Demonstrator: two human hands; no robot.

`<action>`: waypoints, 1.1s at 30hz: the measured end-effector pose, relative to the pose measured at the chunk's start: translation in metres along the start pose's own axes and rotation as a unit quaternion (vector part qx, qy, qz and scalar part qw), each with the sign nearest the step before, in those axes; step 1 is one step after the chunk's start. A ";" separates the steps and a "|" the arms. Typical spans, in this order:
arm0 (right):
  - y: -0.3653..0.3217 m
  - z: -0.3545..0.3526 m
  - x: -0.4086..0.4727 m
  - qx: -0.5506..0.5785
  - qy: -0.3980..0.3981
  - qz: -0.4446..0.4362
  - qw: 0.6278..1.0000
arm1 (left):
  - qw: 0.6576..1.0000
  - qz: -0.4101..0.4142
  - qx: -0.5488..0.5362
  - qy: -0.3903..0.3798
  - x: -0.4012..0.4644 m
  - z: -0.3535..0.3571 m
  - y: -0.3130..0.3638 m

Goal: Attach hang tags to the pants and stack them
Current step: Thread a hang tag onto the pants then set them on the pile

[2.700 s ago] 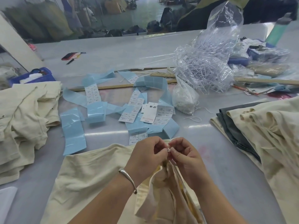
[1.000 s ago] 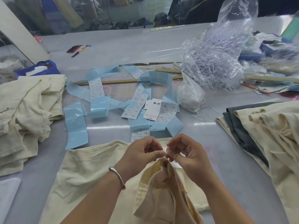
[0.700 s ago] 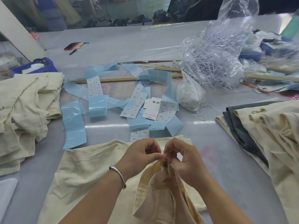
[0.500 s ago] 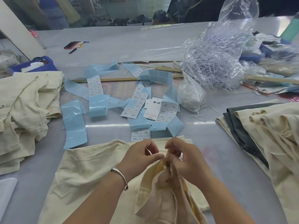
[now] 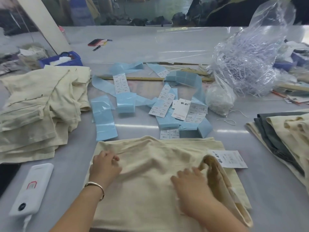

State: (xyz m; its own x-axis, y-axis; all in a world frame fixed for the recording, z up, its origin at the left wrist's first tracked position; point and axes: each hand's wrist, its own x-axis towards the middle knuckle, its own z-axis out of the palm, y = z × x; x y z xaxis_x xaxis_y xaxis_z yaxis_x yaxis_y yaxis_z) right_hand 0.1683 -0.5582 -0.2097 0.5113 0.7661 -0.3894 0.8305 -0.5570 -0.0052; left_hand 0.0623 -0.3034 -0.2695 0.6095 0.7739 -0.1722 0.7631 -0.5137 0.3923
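Note:
A folded pair of cream pants (image 5: 150, 178) lies flat on the table in front of me. A white hang tag (image 5: 227, 159) sticks out from its waistband at the right and rests on the table. My left hand (image 5: 105, 164) sits at the pants' left edge with its fingers curled into the cloth, which creases toward it. My right hand (image 5: 190, 183) lies flat on the fabric beside the raised waistband fold, fingers spread, holding nothing.
A pile of cream pants (image 5: 38, 106) lies at the left; a cream and grey stack (image 5: 284, 131) at the right. Loose hang tags (image 5: 180, 108), blue label strips (image 5: 103, 121) and plastic bags of fasteners (image 5: 247, 64) lie beyond. A white power bank (image 5: 31, 190) is near left.
Both hands have let go of the tag string at the raised waistband and dropped onto the cloth. The pants now lie flat, and the tag lies out to the right.

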 end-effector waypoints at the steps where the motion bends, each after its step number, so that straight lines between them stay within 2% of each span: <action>1: 0.009 0.001 -0.001 -0.010 -0.004 0.039 0.999 | 1.000 0.022 0.009 0.011 -0.001 0.001 -0.008; 6: 0.065 0.004 -0.020 -0.005 -0.042 0.273 0.961 | 0.996 0.058 0.000 0.072 0.001 0.009 -0.025; 10: 0.078 0.016 -0.029 0.041 -0.023 0.362 0.931 | 0.987 0.098 -0.011 0.124 0.000 0.018 -0.032; 12: 0.077 0.020 -0.030 0.097 0.017 0.408 0.908 | 0.986 0.079 -0.012 0.145 -0.003 0.021 -0.039; 14: 0.076 0.030 -0.031 0.149 0.065 0.457 0.874 | 0.990 0.002 -0.027 0.138 -0.008 0.021 -0.044; 16: 0.070 0.044 -0.034 0.212 0.070 0.489 0.843 | 0.991 -0.064 -0.050 0.105 -0.011 0.016 -0.044; 20: 0.060 0.062 -0.039 0.266 0.092 0.528 0.801 | 0.992 -0.074 -0.098 0.039 -0.009 0.005 -0.039; 22: 0.062 0.060 -0.039 0.305 0.121 0.533 0.780 | 0.987 -0.079 -0.139 -0.010 -0.004 -0.001 -0.039; 24: 0.071 0.057 -0.040 0.417 0.134 0.518 0.735 | 0.982 -0.081 -0.154 -0.080 0.001 -0.008 -0.040; 25: 0.075 0.055 -0.042 0.501 0.142 0.499 0.693 | 0.979 -0.071 -0.154 -0.116 0.003 -0.011 -0.041; 27: 0.078 0.049 -0.049 0.661 0.139 0.452 0.583 | 0.968 -0.023 -0.176 -0.175 0.001 -0.016 -0.038; 28: 0.076 0.045 -0.053 0.708 0.126 0.430 0.545 | 0.960 0.006 -0.204 -0.193 -0.004 -0.018 -0.034; 30: 0.069 0.036 -0.058 0.756 0.116 0.387 0.514 | 0.933 0.046 -0.291 -0.207 -0.021 -0.025 -0.020; 33: 0.055 0.018 -0.065 0.796 0.125 0.313 0.502 | 0.874 0.076 -0.433 -0.209 -0.043 -0.039 0.011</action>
State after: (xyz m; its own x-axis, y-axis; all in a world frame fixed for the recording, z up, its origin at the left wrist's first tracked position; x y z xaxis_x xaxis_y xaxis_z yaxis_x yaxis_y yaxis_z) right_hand 0.1768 -0.6450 -0.2013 0.7392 0.1863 -0.6472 -0.6386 -0.1113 -0.7614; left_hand 0.0358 -0.3281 -0.2222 0.8528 0.4259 -0.3021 0.3276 0.0141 0.9447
